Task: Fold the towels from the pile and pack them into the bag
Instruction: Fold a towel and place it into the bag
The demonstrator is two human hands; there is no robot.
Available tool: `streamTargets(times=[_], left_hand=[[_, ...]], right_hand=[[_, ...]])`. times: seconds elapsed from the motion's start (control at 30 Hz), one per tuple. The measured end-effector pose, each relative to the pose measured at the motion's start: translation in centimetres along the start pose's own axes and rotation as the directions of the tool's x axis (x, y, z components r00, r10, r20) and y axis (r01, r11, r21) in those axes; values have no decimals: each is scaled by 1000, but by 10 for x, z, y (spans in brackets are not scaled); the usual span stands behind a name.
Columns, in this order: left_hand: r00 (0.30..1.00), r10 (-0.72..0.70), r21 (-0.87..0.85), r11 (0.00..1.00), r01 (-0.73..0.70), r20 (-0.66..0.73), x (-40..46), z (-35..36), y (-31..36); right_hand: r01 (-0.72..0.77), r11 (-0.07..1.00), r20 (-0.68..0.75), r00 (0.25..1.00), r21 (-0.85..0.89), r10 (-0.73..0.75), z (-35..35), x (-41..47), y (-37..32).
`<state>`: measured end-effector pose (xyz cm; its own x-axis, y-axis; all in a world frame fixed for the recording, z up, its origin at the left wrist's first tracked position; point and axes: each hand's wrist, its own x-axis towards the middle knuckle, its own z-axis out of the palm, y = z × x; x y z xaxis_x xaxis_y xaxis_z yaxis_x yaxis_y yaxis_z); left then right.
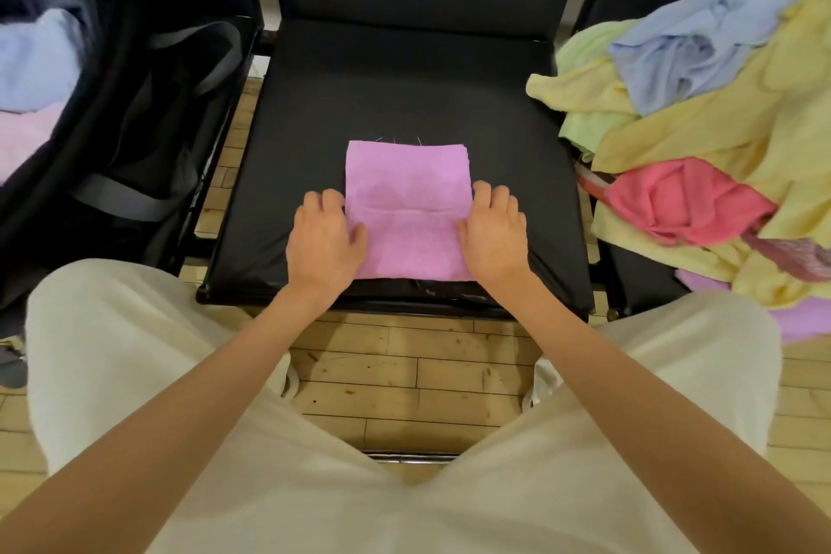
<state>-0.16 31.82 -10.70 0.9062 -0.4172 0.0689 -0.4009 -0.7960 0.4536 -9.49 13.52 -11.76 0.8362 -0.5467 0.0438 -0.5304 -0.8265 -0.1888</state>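
Folded pink terry towel (407, 211) lies flat at frame centre on the black padded chair seat (404, 94), left hand (324, 234) and right hand (492, 234) at its side edges, thumbs on top, fingers curling round the edges. Likely light, soft, floppy; best taken with both hands under the sides to keep the fold for the black bag (112, 103) at upper left.

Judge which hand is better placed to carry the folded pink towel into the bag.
Left, probably. The left hand already grips the pink towel's left edge, and the bag lies on that side.
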Motion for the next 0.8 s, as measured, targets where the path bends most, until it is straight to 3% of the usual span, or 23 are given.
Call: streamTargets(times=[0.1, 0.17, 0.27, 0.37, 0.43, 0.57, 0.67, 0.8], left_hand=[[930, 354, -28, 935, -353, 101, -6, -9, -9], [861, 440, -74, 897, -436, 254, -11, -13, -11], [824, 332, -24, 932, -362, 459, -11, -16, -14], [838, 334, -9, 930, -367, 432, -7, -15, -15], [851, 363, -41, 926, -376, 379, -4, -13, -17], [900, 326, -209, 939, -273, 288, 5, -15, -20], [928, 272, -228, 950, -215, 256, 14, -21, -17], [976, 149, -292, 952, -97, 161, 25, -22, -5]], right_hand=[[290, 951, 78, 951, 102, -299, -15, -8, 7], [359, 914, 265, 878, 188, -399, -24, -13, 13], [336, 916, 437, 806, 219, -400, -29, -17, 23], [361, 918, 480, 783, 166, -395, -27, -14, 29], [293, 930, 476, 800, 221, -365, -26, -7, 30], [120, 910, 397, 872, 397, -288, -23, 5, 32], [6, 838, 251, 953, 545, -170, -25, 8, 28], [-114, 728, 151, 988, 676, 15, -26, 17, 21]])
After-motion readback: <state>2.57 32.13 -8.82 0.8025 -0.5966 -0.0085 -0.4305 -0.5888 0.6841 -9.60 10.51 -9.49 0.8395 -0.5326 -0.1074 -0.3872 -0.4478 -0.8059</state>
